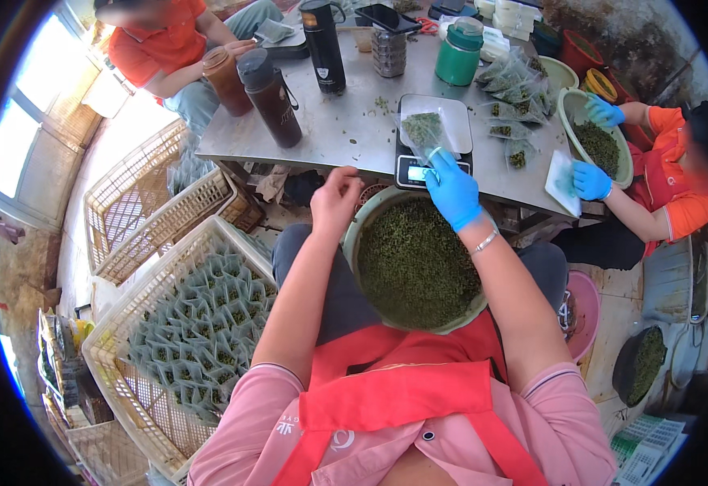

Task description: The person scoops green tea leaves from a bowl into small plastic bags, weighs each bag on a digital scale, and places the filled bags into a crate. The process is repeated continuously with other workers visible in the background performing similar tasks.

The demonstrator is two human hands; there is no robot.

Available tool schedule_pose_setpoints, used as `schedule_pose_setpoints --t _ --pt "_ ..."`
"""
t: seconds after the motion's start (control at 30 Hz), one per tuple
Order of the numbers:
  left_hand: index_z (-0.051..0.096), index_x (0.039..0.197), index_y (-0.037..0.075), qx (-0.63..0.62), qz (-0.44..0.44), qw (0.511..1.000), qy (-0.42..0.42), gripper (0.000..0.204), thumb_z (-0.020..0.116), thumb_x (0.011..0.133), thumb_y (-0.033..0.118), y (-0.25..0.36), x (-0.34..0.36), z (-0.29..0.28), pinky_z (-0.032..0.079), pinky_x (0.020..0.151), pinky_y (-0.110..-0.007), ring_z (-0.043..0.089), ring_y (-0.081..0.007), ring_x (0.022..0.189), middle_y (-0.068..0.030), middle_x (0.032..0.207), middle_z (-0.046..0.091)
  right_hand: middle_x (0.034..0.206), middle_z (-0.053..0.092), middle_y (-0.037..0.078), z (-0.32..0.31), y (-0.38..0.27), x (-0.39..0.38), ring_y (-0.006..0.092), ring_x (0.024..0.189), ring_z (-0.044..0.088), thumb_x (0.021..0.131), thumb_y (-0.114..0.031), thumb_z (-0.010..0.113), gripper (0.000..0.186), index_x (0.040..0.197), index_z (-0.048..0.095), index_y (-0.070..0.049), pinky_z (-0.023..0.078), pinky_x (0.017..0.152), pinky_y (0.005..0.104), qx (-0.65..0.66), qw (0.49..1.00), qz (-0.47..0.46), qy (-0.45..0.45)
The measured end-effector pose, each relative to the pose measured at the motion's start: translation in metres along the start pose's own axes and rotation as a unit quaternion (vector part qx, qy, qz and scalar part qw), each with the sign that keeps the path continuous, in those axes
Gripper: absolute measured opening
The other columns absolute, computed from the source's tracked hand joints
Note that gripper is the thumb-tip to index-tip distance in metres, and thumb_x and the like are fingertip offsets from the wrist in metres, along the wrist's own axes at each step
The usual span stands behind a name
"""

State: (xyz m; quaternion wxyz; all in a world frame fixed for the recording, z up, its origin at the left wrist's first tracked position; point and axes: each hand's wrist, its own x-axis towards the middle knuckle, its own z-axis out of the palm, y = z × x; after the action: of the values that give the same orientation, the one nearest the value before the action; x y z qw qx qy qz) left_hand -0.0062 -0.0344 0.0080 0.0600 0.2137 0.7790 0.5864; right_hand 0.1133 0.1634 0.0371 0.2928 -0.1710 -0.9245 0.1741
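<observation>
My left hand (337,199), bare, is open with loosely curled fingers near the steel table's front edge (265,162), left of a digital scale (412,105). My right hand (453,188), in a blue glove, is closed on the lower end of a clear bag (421,128) of green granular contents that lies over the scale. Below my hands, between my knees, is a large tub (415,263) heaped with small green granules. Several small filled bags (508,89) lie to the right of the scale.
Two other people (155,49) (678,178) sit at either side; the right one holds a white item (563,182) beside a basin (573,105). Bottles (323,49) and a green jar (459,50) stand on the table. Crates of bags (179,324) are left; a pink basin (582,312) is right.
</observation>
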Motion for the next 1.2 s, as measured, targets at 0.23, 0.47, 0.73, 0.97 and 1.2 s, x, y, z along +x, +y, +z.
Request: schedule_pose_setpoints --t 0.23,0.47,0.73,0.97,1.2 --pt "0.057 0.11 0.013 0.279 0.267 0.912 0.136 0.037 0.068 0.076 0.023 0.029 0.003 0.015 0.05 0.074 -0.032 0.065 -0.0221 0.083 -0.008 0.092 0.067 0.119 0.055 0.008 -0.009 -0.029 0.051 0.0316 0.074 0.062 0.083 -0.018 0.055 0.024 0.106 0.062 -0.015 0.051 0.063 0.0394 -0.104 0.986 -0.096 -0.09" --pt "0.05 0.116 0.013 0.308 0.068 0.949 -0.016 0.054 0.071 0.069 0.029 0.022 0.0 0.018 0.048 0.062 -0.043 0.063 -0.0323 0.075 -0.0127 0.08 0.065 0.109 0.061 0.011 -0.005 -0.081 0.019 0.0305 0.081 0.062 0.079 -0.014 0.058 0.022 0.1 0.062 -0.011 0.052 0.068 0.038 -0.028 0.972 -0.155 -0.172" --pt "0.043 0.128 0.018 0.284 0.136 0.949 -0.01 0.062 0.068 0.071 0.026 0.013 -0.003 0.015 0.048 0.065 -0.043 0.063 -0.0313 0.079 -0.0111 0.098 0.064 0.098 0.059 0.011 -0.007 -0.085 0.014 0.0312 0.07 0.062 0.079 -0.01 0.051 0.021 0.099 0.057 -0.01 0.05 0.058 0.0404 -0.024 0.972 -0.195 -0.132" --pt "0.054 0.119 0.017 0.292 0.219 0.931 -0.019 0.051 0.069 0.07 0.022 0.02 -0.007 0.022 0.049 0.065 -0.039 0.064 -0.0302 0.074 -0.0106 0.086 0.066 0.093 0.063 0.015 0.005 -0.062 0.011 0.0302 0.072 0.063 0.081 -0.012 0.056 0.024 0.104 0.06 -0.006 0.051 0.065 0.0371 -0.001 0.958 -0.179 -0.223" --pt "0.053 0.119 0.013 0.134 -0.002 0.991 0.022 0.054 0.072 0.073 0.034 0.019 0.0 0.021 0.048 0.08 -0.035 0.064 -0.0277 0.091 -0.0084 0.104 0.066 0.122 0.054 0.018 -0.047 0.039 0.09 0.0311 0.101 0.059 0.084 -0.024 0.056 0.029 0.104 0.065 -0.006 0.048 0.086 0.0378 0.145 0.989 0.008 0.001"
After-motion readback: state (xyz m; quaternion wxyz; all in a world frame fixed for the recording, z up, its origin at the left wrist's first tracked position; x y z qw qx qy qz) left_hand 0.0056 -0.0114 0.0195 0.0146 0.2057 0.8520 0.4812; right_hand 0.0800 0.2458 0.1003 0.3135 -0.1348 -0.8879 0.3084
